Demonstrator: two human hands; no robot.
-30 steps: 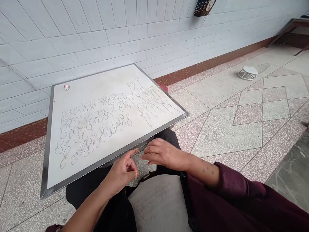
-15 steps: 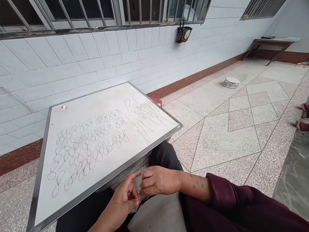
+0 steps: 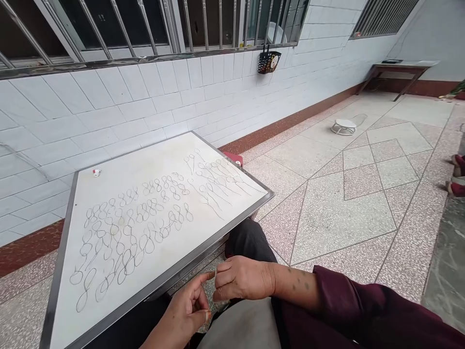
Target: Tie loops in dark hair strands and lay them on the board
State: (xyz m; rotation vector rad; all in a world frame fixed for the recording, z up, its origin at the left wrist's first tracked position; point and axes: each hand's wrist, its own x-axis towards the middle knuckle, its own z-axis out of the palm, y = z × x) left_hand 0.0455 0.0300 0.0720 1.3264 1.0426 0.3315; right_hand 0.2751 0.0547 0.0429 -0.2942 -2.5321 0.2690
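Lower centre of frame: right hand has closed against left hand; both now pinch one thin wire, forming it beside the tray.

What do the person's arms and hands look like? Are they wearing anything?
Both hands are bare, with no gloves. The right hand comes out of a dark maroon sleeve pushed up the forearm, which has small dark marks. The left hand shows a bare forearm.

Both hands meet over the lap: the left hand and right hand pinch a thin pale wire between fingertips. Just beyond them, a white metal-framed square table carries rows of looped wire pieces.
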